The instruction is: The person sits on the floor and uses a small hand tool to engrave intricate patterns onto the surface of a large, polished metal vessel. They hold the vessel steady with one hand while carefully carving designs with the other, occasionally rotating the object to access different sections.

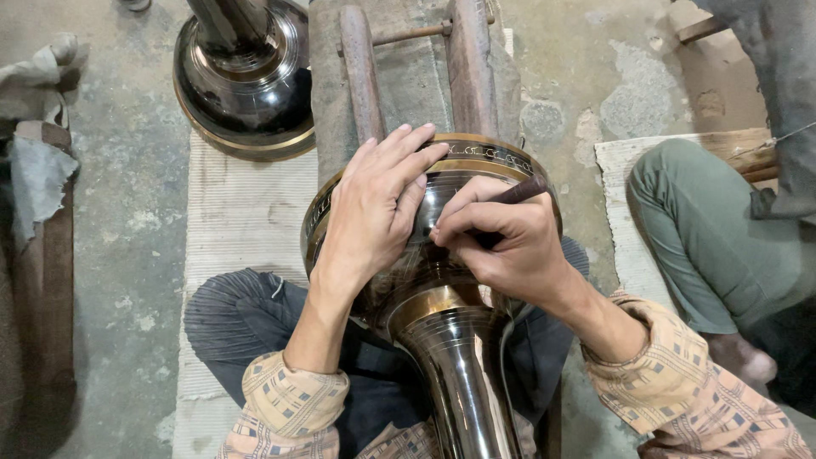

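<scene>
2 hands work on 1 dark metal vessel (442, 340) lying across the person's lap at frame centre, its wide banded end resting against a wooden rest (416, 76) at upper centre. Step in hand, judged from the pose: engraving the dark body just below the brass band (493, 155).

Left hand (374, 212): fingers (406, 157) extended and held close together, laid flat over the band and shoulder, steadying the vessel.

Right hand (510, 246): thumb and fingers pinch a dark tool (520, 192), its tip hidden against the metal just right of the left fingertips.

Next move likely calls for a firm brace and small, controlled tip strokes.

A 2nd vessel (246, 76) stands at upper left. Another person's knee (705, 221) shows at right.
</scene>
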